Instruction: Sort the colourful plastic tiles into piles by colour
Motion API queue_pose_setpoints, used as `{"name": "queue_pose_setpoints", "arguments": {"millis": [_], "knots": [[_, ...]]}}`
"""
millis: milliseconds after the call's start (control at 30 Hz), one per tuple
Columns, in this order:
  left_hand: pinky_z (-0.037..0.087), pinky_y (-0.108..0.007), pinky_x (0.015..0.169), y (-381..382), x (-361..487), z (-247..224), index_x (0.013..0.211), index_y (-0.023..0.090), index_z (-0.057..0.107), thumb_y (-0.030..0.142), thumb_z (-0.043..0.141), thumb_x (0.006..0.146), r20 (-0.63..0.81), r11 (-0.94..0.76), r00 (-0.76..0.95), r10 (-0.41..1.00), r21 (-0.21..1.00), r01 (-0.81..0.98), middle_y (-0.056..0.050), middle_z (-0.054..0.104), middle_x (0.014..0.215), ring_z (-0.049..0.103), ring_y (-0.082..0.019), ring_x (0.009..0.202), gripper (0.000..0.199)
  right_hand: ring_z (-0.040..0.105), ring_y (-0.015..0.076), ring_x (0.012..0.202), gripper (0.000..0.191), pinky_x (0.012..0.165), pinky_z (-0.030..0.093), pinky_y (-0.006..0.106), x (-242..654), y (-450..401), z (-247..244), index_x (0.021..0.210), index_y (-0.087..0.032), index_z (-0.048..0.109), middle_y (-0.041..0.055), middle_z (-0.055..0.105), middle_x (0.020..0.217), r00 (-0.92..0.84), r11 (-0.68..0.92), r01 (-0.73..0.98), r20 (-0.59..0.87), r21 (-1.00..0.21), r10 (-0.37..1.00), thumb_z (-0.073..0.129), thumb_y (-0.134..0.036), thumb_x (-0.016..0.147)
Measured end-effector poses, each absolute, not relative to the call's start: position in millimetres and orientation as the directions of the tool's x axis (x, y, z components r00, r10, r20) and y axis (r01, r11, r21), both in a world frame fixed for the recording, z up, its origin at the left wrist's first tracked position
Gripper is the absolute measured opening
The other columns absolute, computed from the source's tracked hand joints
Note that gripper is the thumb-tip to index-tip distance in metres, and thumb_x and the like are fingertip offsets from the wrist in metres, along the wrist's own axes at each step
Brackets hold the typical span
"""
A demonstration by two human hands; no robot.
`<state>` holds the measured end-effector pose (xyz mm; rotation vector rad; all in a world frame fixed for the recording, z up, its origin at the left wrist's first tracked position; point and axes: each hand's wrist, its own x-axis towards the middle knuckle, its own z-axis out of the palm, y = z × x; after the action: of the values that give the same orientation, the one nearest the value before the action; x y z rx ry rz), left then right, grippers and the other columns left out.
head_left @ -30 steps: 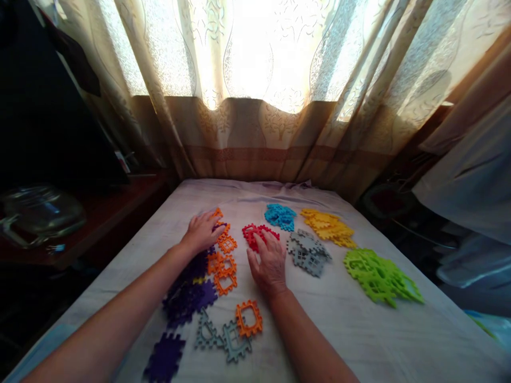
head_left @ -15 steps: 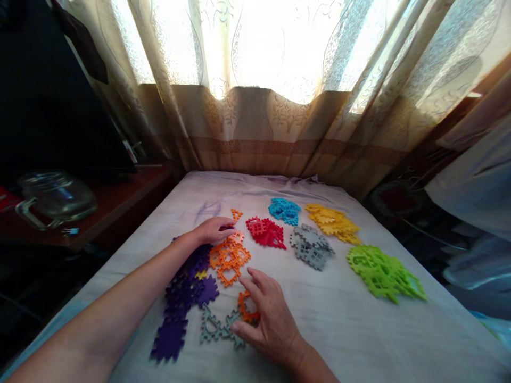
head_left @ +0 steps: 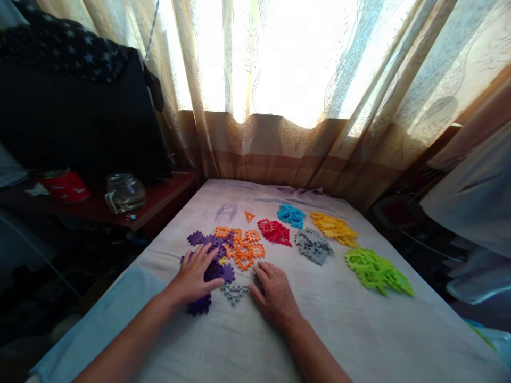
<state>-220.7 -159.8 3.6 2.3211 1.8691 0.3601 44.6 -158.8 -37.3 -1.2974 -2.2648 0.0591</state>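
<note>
My left hand (head_left: 195, 275) is open, its fingers spread over a heap of purple interlocking tiles (head_left: 227, 273), which it partly covers. My right hand (head_left: 276, 295) lies low over the sheet with fingers curved together, and a dark grey interlocking tile (head_left: 258, 283) shows between thumb and forefinger. Between both hands rests a grey triangular tile (head_left: 234, 293). Just beyond them, orange openwork tiles (head_left: 243, 250) form a pile touching the purple ones. Within the purple heap a small yellow bit (head_left: 222, 261) shows.
Farther off are a lone orange triangle (head_left: 249, 216) and piles of red (head_left: 275, 232), blue (head_left: 291, 215), grey (head_left: 313, 246), yellow (head_left: 334, 227) and green tiles (head_left: 378, 270). At left, a glass jug (head_left: 125, 192) stands on a dark desk (head_left: 163, 199) before a screen.
The view has swung left. My left hand has come back from the orange pile to the purple tiles and spread. The orange tile by my right hand no longer shows there.
</note>
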Motion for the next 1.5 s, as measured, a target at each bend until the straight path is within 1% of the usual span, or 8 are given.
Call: {"name": "queue_pose_setpoints", "arguments": {"millis": [133,233,333,533,667,867,1233,1500], "knots": [[0.012,-0.06,0.117,-196,-212,-20,0.151,0.027,0.031,0.06,0.067,0.072,0.127,-0.201,0.181,0.975,0.168,0.965,-0.012,0.025,0.16,0.02,-0.034,0.147,0.093,0.056,0.0251,0.117,0.035,0.101,0.043,0.043,45,-159,-38,0.121,-0.021,0.064,0.0116,0.064,0.125,-0.41,0.557,0.787,0.45,-0.265,0.793,0.059,-0.032,0.088],[0.016,-0.055,0.118,-196,-203,-33,0.15,0.024,0.034,0.057,0.058,0.082,0.22,-0.137,0.096,0.971,0.178,0.974,-0.014,0.03,0.158,0.025,-0.031,0.146,0.08,0.055,0.0243,0.115,0.027,0.1,0.04,0.043,38,-156,-30,0.115,-0.024,0.067,0.009,0.066,0.121,-0.367,0.521,0.81,0.461,-0.269,0.808,0.055,-0.029,0.091],[0.022,-0.051,0.117,-185,-198,-39,0.148,0.019,0.037,0.054,0.05,0.089,0.299,-0.111,0.04,0.953,0.225,0.968,-0.015,0.035,0.155,0.03,-0.028,0.144,0.07,0.058,0.0206,0.104,0.025,0.093,0.04,0.036,19,-147,-13,0.108,-0.027,0.071,0.006,0.069,0.108,-0.367,0.502,0.816,0.413,-0.286,0.833,0.05,-0.027,0.094],[0.023,-0.052,0.116,-176,-198,-43,0.143,0.016,0.044,0.047,0.039,0.094,0.407,-0.025,-0.093,0.908,0.274,0.961,-0.016,0.042,0.151,0.035,-0.029,0.142,0.058,0.058,0.02,0.094,0.025,0.083,0.041,0.031,-32,-120,17,0.09,-0.026,0.076,0.0054,0.069,0.094,-0.541,0.572,0.807,0.202,-0.148,0.816,0.051,-0.031,0.093],[0.017,-0.056,0.117,-180,-196,-39,0.143,0.015,0.045,0.044,0.043,0.092,0.331,0.076,-0.152,0.931,0.232,0.97,-0.015,0.044,0.15,0.034,-0.033,0.142,0.058,0.058,0.0208,0.095,0.028,0.081,0.042,0.031,-50,-108,20,0.096,-0.027,0.075,0.0076,0.068,0.098,-0.534,0.557,0.823,0.18,-0.112,0.826,0.048,-0.033,0.095],[0.013,-0.058,0.117,-181,-194,-32,0.143,0.017,0.044,0.042,0.042,0.093,0.234,0.055,-0.11,0.966,0.228,0.972,-0.012,0.045,0.15,0.027,-0.032,0.145,0.057,0.058,0.0229,0.099,0.024,0.083,0.043,0.032,-53,-97,19,0.1,-0.027,0.074,0.0086,0.067,0.1,-0.513,0.525,0.846,0.126,-0.095,0.849,0.055,-0.037,0.09],[0.012,-0.059,0.116,-180,-197,-28,0.14,0.021,0.048,0.041,0.048,0.091,0.211,0.016,-0.081,0.974,0.294,0.956,-0.01,0.049,0.147,0.028,-0.031,0.144,0.053,0.056,0.027,0.108,0.044,0.092,0.042,0.039,-54,-68,31,0.118,-0.033,0.068,0.0097,0.062,0.117,-0.612,0.61,0.79,-0.004,-0.062,0.791,0.069,-0.051,0.077],[0.013,-0.058,0.116,-180,-199,-31,0.141,0.025,0.047,0.041,0.048,0.09,0.223,-0.004,-0.059,0.973,0.27,0.963,-0.008,0.05,0.146,0.029,-0.03,0.144,0.053,0.057,0.0261,0.108,0.037,0.09,0.044,0.038,-55,-67,34,0.112,-0.028,0.07,0.0089,0.064,0.115,-0.638,0.636,0.769,-0.018,-0.071,0.77,0.066,-0.046,0.08]]}}
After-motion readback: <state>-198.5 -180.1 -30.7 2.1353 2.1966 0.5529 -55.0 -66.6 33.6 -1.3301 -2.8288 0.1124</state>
